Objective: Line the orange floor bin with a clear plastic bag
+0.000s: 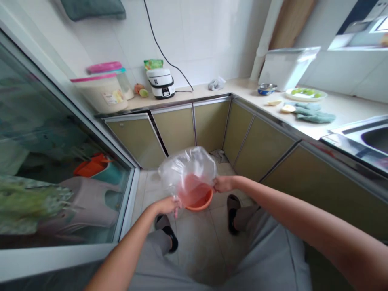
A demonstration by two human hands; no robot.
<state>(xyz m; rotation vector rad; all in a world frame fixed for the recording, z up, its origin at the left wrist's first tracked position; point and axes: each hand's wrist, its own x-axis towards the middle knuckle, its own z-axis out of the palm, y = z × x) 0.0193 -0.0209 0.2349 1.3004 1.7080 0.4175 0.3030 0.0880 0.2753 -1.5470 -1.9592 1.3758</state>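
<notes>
A clear plastic bag (194, 161), puffed out with air, is stretched between my two hands above the floor. My left hand (169, 205) pinches its near left edge. On the other side my right hand (222, 184) has its fingers closed on the bag's right edge. Below and partly behind the see-through plastic stands an orange-red basin (198, 208) on the tiles, between my feet. The bag hides part of the basin's far side, and I cannot make out anything inside it.
Low cabinets (177, 129) run around the corner. The counter holds a white rice cooker (160, 83), a pink-lidded container (101, 93), a plate of green fruit (306, 94), green cloths (315, 112) and a sink (376, 137). A glass sliding door (91, 161) stands at left.
</notes>
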